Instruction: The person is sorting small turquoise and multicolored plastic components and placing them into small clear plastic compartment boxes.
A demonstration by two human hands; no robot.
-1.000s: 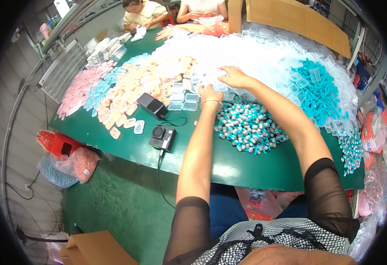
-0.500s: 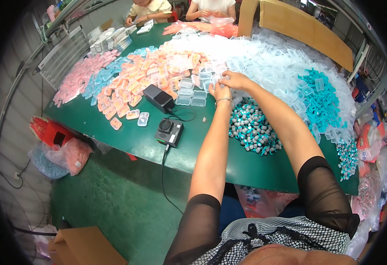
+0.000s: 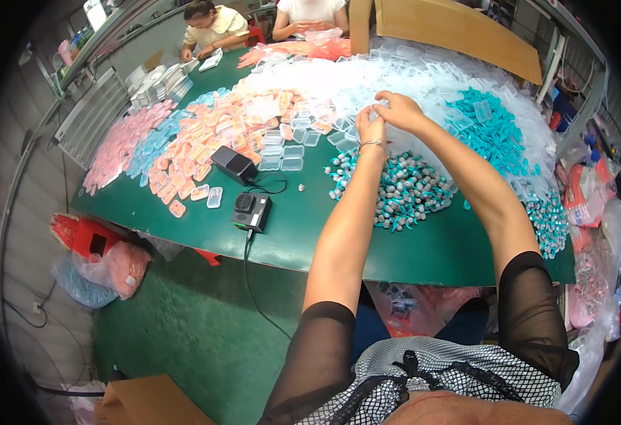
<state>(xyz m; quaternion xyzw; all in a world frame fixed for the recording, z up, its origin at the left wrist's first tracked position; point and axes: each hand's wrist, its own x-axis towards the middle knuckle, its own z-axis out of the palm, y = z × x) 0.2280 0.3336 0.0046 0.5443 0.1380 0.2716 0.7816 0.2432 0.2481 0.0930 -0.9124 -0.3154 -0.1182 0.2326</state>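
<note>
Over the front edge of a heap of clear plastic cases (image 3: 424, 74), my left hand (image 3: 371, 127) and my right hand (image 3: 400, 113) meet with their fingertips together. The fingers of both are bent and closed. Whatever is between them is too small and pale to make out against the clear plastic. Under my wrists lies a pile of small grey-and-teal pieces (image 3: 413, 188). Left of my left hand, several empty clear cases (image 3: 292, 157) sit beside a spread of small cases with orange contents (image 3: 218, 134).
A black box-shaped device (image 3: 234, 165) and a second black device with a cable (image 3: 251, 211) stand on the green table (image 3: 289, 241). Teal pieces (image 3: 491, 134) lie at right, pink cases (image 3: 122, 145) at far left. Beyond, two people work near a cardboard sheet (image 3: 459, 32).
My hands have moved right, away from the empty clear cases, and stay together. The whole view has shifted, so the table things appear farther left.
</note>
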